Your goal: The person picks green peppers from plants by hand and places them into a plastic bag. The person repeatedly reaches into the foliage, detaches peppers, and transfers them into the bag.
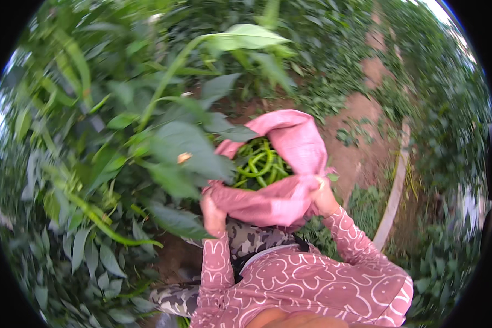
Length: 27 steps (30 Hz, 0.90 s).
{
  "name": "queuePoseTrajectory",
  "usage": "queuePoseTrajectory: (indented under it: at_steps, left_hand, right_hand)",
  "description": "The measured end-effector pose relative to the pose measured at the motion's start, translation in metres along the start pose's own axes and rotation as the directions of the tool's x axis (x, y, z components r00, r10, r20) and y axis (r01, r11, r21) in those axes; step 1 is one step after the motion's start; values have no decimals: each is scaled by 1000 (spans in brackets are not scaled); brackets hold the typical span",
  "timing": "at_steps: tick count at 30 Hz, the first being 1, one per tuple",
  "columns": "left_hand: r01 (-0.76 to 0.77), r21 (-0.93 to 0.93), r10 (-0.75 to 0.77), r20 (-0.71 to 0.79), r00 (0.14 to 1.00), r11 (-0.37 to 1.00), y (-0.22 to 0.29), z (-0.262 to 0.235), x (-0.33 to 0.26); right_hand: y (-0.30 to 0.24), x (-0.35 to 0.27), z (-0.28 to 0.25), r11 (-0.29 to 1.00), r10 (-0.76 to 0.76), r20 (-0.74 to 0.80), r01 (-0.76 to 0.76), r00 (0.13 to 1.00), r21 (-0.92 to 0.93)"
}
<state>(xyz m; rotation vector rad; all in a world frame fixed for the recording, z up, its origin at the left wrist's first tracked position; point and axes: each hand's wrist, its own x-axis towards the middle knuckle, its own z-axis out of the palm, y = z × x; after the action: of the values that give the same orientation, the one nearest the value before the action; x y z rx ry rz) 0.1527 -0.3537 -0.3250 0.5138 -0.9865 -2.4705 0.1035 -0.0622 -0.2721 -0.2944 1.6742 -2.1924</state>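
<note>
leafy plants point(180, 147) crowd the left and lean over the pink sack point(298, 136), which gapes open between them and the dirt path point(361, 115), just beyond the camouflage trousers point(262, 238); pulled sideways, the cloth could catch a stem and snap it. the right hand point(323, 198) is closed around a bunched fold of the near rim, and the left hand point(213, 214) seems to pinch the rim's other end (its fingertips are hard to make out). should either hold slip, the soft rim could sag, tipping out some of the green peppers point(262, 164) heaped inside.
</note>
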Motion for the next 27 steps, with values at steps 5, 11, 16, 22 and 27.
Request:
queuePoseTrajectory:
  at_steps: [5,11,16,22,27]
  left_hand:
    - [28,-411,199,499,843,911,31,75,8]
    - [-115,-211,184,350,918,971,32,103,-15]
    - [-137,413,10,296,955,900,10,18,-81]
    - [-39,583,43,8,999,812,-27,-24,-132]
    - [-110,813,98,65,993,571,-10,-21,-121]
  right_hand:
    - [-38,95,25,869,-332,-283,408,900,281]
    - [-46,119,-40,876,-301,-268,376,915,302]
    - [2,77,-18,982,-135,-124,149,983,112]
    - [47,-32,-43,951,201,180,-148,963,-271]
    - [37,-25,-47,769,344,335,-59,877,-636]
